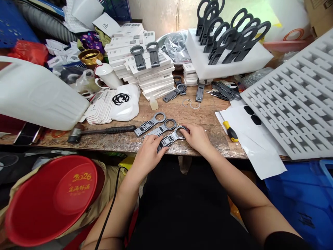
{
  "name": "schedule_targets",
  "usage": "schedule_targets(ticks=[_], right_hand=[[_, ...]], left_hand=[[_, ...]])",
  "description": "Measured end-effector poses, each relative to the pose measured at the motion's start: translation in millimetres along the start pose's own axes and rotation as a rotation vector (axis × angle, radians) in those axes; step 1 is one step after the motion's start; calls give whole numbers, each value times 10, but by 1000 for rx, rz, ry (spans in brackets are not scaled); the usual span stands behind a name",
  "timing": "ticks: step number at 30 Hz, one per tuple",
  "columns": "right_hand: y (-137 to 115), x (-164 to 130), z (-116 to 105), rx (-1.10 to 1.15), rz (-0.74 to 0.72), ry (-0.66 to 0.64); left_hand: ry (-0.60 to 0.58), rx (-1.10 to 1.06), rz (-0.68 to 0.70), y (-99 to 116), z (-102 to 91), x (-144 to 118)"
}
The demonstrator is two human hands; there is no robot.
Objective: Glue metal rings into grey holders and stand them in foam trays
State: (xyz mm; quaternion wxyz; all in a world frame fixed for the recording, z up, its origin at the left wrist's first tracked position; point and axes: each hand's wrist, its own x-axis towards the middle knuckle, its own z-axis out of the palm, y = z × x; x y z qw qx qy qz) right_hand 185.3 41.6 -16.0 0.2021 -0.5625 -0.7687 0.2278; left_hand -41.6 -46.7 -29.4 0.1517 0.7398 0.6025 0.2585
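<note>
1. Grey metal is what you work on: the ring-headed bracket [170,138] lies at the near edge of the wooden bench [203,114], nearest of three in a row.
2. Your left hand [149,152] presses its fingers together on the bracket's flat tail; keep that end pinned.
3. Your right hand [196,137] pinches the ring end with curled fingertips; seat it squarely.
4. Mind the screwdriver [230,131] lying just to the right.
</note>
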Motion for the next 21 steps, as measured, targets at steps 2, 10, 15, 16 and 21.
schedule_targets(ticks=[2,10,15,16,21], right_hand=[[-44,14,-13,-122,-4,-34],[-25,-45,120,-155,7,43],[42,-71,178,-94,-16,96],[46,-72,180,-90,-13,99],[54,-88,176,-81,-11,102]], left_hand=[[-13,22,25,-40,-47,26],[20,392,-162,-372,-341,532],[-8,472,-150,-411,-345,687],[9,467,-145,-404,-343,702],[-24,441,-150,-336,-361,768]])
